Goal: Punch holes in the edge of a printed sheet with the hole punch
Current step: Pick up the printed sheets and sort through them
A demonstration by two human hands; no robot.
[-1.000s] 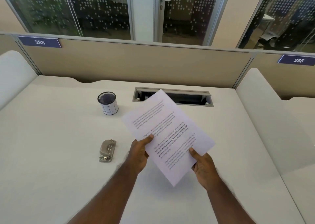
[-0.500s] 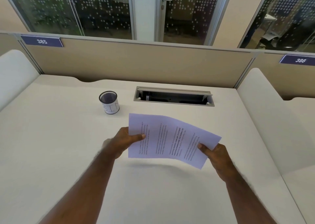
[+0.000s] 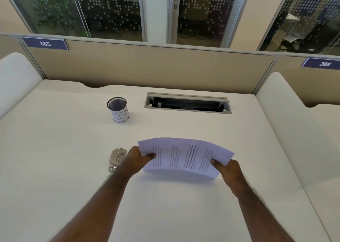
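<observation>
A printed white sheet (image 3: 184, 157) hangs sideways above the white desk (image 3: 55, 159), bowed upward in the middle, its text lines running away from me. My left hand (image 3: 137, 160) pinches the sheet's left short edge and my right hand (image 3: 228, 170) pinches its right short edge. A small grey metal hole punch (image 3: 116, 157) lies on the desk just left of my left hand, partly hidden by that wrist.
A black mesh cup (image 3: 118, 109) with a white paper label stands at the back left. An open cable tray slot (image 3: 187, 103) is sunk into the desk behind the sheet. Beige partition panels (image 3: 147, 66) close the back, with white dividers at both sides.
The sheet has turned from a slanted upright hold to sideways and come lower toward the desk. Both hands moved apart to its short ends. The hole punch shows again beside my left hand.
</observation>
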